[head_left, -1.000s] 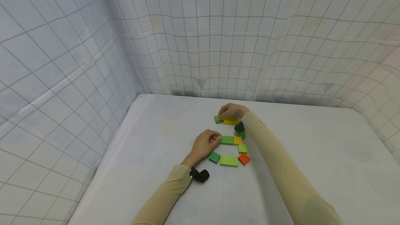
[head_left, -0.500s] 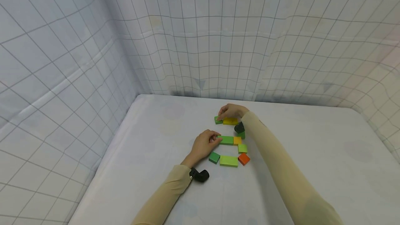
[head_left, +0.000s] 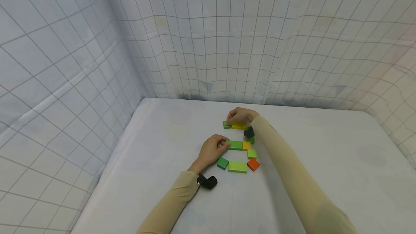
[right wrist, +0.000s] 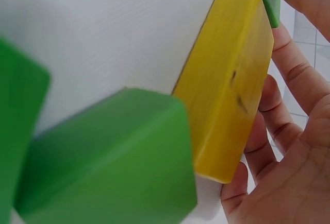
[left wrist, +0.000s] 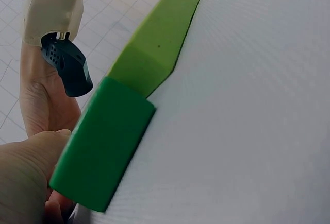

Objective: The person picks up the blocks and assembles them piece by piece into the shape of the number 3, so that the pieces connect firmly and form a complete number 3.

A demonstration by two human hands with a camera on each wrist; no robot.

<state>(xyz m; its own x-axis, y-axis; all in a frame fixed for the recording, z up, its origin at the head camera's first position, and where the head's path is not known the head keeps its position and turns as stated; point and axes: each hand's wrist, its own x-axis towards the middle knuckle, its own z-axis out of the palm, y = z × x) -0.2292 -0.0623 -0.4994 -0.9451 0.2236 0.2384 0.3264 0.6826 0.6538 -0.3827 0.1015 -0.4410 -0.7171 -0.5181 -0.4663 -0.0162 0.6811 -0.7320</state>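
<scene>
At the far end of the block layout, my right hand (head_left: 242, 114) pinches a small green block (head_left: 227, 126) between thumb and index finger. Its other fingers lie along the back of a long yellow block (right wrist: 227, 74), which meets the green one end to end. My left hand (head_left: 211, 151) holds the left end of a long green block (head_left: 234, 145) between thumb and fingers. An orange block (head_left: 246, 146) adjoins that block's right end. In the left wrist view, a dark green block (left wrist: 103, 147) stands close by the left thumb.
Nearer me lie a lime block (head_left: 237, 167), a tilted red-orange block (head_left: 253, 164) and a small lime square (head_left: 251, 154). More green (head_left: 251, 140) shows beneath the right wrist camera. A gridded white curtain (head_left: 208, 46) rises behind the white table (head_left: 156, 147).
The small green block under my right fingers has turned slightly, so it sits straighter against the yellow block. My left hand has stayed in place.
</scene>
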